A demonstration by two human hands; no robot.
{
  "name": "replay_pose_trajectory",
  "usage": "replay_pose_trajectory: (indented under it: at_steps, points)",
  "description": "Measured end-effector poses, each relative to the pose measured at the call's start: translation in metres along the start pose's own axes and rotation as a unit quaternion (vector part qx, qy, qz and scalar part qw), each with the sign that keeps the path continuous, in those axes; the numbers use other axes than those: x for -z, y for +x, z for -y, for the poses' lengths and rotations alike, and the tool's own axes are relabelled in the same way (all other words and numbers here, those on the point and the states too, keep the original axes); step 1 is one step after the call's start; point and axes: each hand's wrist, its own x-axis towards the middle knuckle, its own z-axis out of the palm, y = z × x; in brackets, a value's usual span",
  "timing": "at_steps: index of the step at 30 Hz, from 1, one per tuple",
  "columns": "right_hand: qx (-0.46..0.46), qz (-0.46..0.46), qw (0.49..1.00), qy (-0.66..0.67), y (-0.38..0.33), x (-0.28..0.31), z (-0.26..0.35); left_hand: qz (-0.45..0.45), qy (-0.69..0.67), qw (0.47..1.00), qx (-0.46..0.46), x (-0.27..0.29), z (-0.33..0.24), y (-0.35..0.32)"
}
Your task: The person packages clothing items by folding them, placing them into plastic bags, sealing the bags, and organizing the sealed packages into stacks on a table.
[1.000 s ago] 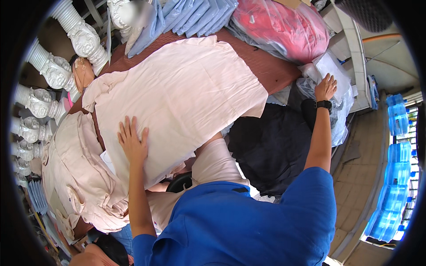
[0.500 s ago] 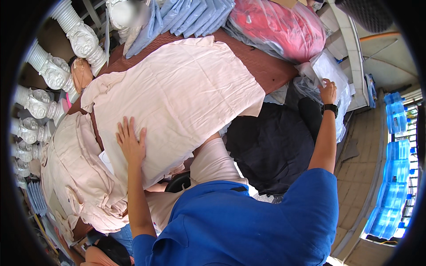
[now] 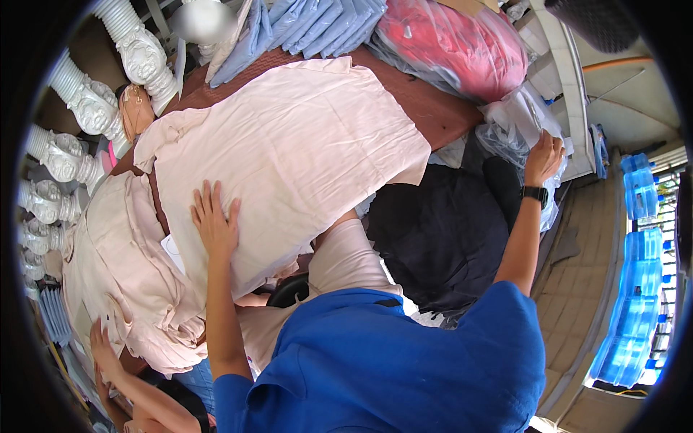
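A pale pink shirt (image 3: 289, 144) is spread over the brown-covered surface in front of me, with a few creases across it. My left hand (image 3: 215, 220) lies flat on its near left part, fingers spread. Out to the far right, my right hand (image 3: 545, 157), with a dark watch on the wrist, is closed on a clear plastic bag (image 3: 530, 112). More clear bags lie in the pile under that hand. Fingertips on the bag's edge are partly hidden by the hand itself.
A heap of pale pink garments (image 3: 115, 252) lies at left, near a co-worker's hands (image 3: 108, 353). Folded blue packs (image 3: 310, 29) and a bagged red bundle (image 3: 455, 47) sit at the back. Black cloth (image 3: 440, 238) is piled right of my legs. White balusters (image 3: 144, 61) line the left.
My right hand has turned and drawn slightly right and nearer, lifting the bag's edge. A co-worker's hands have come in at the lower left. My left hand stays on the shirt.
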Motion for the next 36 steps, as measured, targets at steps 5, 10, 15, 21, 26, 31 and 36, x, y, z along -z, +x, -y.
replay_pose_trajectory:
  at_steps: [5,10,15,21,26,31,36]
  points:
    - [0.037,-0.065,0.959,0.272,-0.041,0.144,0.149,-0.053,-0.152,0.987,0.023,0.003,0.019,0.003]
    - [0.17,0.081,0.791,0.583,-0.121,0.195,0.247,0.045,-0.657,0.731,0.177,0.049,0.008,0.022]
    - [0.207,0.239,0.666,0.676,-0.166,0.17,0.294,0.136,-0.887,0.396,0.196,0.072,0.05,0.011]
    - [0.384,0.304,0.672,0.556,-0.17,0.113,0.307,0.081,-0.53,0.809,0.242,0.059,0.052,-0.029]
    - [0.416,0.311,0.718,0.463,-0.121,0.102,0.316,-0.049,-0.206,0.975,0.065,0.066,0.045,-0.011]
    - [0.35,0.301,0.563,0.685,-0.134,0.149,0.416,-0.06,-0.134,0.983,-0.108,0.025,0.061,0.058]
    - [0.265,0.256,0.564,0.739,-0.201,0.159,0.523,0.123,-0.322,0.938,0.042,0.005,0.081,0.069]
